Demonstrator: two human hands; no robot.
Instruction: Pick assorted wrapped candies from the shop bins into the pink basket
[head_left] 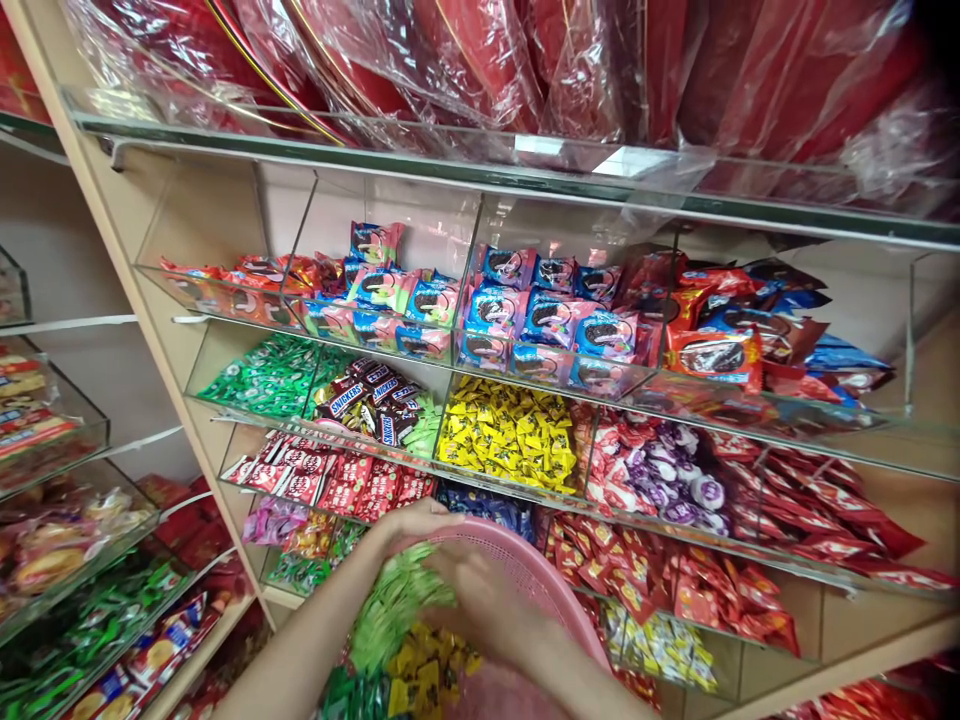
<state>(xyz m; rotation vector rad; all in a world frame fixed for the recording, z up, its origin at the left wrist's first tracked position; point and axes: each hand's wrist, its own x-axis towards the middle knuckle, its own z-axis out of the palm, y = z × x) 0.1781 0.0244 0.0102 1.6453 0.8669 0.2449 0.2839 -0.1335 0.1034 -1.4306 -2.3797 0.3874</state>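
Note:
My left hand (414, 522) is closed on the far rim of a pink plastic basket (536, 560), which has a mesh of small holes. Inside the basket lie light green wrapped candies (397, 605), yellow wrapped candies (431, 665) and dark green wrapped candies (352, 695). Reaching in from the right, my right hand (476, 580) is beside the light green candies. Motion smears its fingers, so I cannot tell whether it holds anything.
Ahead, a slanted clear-walled rack holds yellow candies (506, 435), Snickers bars (375, 400), green packets (262, 370), purple-white candies (675, 475) and blue-pink packets (551, 315). A glass shelf edge (450, 170) runs above. More candy bins (82, 600) stand at left.

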